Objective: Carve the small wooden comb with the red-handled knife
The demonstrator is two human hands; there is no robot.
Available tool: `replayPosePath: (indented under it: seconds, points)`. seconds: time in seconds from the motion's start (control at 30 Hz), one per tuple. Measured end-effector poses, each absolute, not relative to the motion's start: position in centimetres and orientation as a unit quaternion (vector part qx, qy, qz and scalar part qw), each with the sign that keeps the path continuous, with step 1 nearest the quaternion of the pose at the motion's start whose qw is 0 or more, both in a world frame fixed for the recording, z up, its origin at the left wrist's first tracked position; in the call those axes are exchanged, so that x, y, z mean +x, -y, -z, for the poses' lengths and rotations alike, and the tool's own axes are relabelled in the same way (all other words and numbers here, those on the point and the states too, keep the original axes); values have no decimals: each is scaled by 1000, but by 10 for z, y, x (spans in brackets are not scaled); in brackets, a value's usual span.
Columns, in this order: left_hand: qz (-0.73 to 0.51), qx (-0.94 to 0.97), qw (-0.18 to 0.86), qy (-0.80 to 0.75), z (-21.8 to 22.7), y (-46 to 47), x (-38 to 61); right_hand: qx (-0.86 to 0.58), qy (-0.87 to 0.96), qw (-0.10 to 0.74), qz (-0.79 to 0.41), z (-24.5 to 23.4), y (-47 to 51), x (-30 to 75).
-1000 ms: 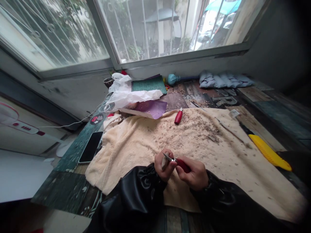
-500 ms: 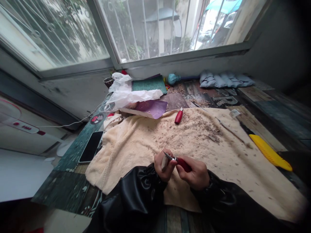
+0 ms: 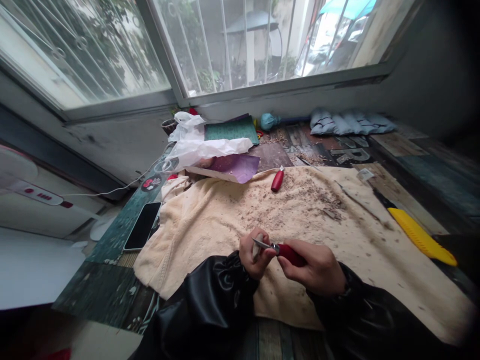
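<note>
My left hand (image 3: 254, 254) is closed around a small pale piece (image 3: 257, 248), perhaps wood, mostly hidden by the fingers. In my right hand (image 3: 318, 267) is a carving knife with a red handle (image 3: 291, 255). Its thin blade (image 3: 261, 243) points left and crosses the front of the pale piece; whether it touches cannot be made out. Both hands are held above a beige towel (image 3: 202, 225). Farther forward on the towel lies a second red-handled tool (image 3: 277, 180) with a short metal tip, among scattered shavings (image 3: 311, 195).
A phone (image 3: 143, 226) lies on the table at left. A yellow-handled tool (image 3: 423, 237) rests along the right edge. White plastic (image 3: 213, 150), purple paper (image 3: 240, 169) and a green mat (image 3: 230, 131) are at the back. Grey padded rolls (image 3: 348, 124) stand below the window.
My right hand has shifted to the right, drawing the knife with it, so more of the handle shows. The left hand keeps its grip on the pale piece, nearly in place.
</note>
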State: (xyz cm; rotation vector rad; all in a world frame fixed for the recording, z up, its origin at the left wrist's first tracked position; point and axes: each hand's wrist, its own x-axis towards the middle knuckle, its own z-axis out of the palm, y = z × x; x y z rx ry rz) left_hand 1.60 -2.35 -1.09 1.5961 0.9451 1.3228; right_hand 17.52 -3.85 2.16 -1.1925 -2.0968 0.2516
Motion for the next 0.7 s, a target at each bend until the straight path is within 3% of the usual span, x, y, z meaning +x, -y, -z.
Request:
replayPosePath:
  seconds: [0.7]
  points:
    - [-532, 635, 421, -370, 14, 23, 17, -432, 833, 337, -85, -27, 37, 181]
